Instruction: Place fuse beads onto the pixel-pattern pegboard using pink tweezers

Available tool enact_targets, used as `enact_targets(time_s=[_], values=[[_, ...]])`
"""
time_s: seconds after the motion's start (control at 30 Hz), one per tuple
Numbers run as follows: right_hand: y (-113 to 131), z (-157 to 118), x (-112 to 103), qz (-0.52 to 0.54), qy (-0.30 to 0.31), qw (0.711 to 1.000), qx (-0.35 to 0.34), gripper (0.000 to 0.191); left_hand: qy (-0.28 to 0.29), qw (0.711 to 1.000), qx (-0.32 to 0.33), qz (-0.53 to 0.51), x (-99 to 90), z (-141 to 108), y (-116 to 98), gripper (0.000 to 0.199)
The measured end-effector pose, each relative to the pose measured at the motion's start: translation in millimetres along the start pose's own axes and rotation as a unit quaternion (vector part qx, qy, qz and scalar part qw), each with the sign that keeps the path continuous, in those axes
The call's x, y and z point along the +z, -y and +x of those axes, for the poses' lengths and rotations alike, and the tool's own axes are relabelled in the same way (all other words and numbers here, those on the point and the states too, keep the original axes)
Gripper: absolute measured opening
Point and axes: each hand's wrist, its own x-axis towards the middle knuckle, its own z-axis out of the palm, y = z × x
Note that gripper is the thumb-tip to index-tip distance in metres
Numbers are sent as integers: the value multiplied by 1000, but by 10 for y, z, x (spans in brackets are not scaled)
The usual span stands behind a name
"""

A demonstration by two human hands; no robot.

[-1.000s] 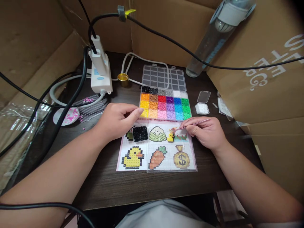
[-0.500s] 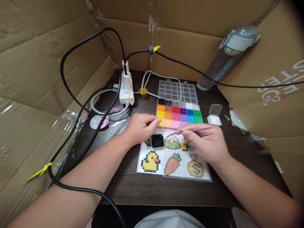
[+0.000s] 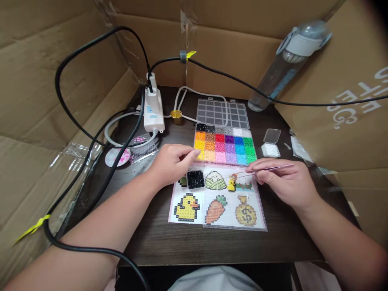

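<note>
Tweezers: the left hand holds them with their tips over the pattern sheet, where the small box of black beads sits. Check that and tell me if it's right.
Wrong hand: the head view shows the tweezers in the right hand. Their tips are over the pattern sheet, and the box of black beads sits on it.

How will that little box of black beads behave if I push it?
The box looks low and broad, so it would probably slide rather than tip. It seems open, so a jolt might spill the black beads. Its straight sides suggest stiff plastic.
</note>
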Motion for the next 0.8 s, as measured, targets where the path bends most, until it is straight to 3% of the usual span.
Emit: enact_targets(time_s=[0.13, 0.4, 0.8], values=[[-166, -21, -44, 50, 35, 998, 19, 9, 8, 1000, -6, 11, -12, 10, -11, 40], [-167, 33, -16, 86, 89, 991, 54, 9, 17, 999, -29, 34, -23, 20, -19, 39], [-165, 14, -12, 77, 74, 993, 59, 8, 19, 998, -40, 45, -32, 13, -16, 38]])
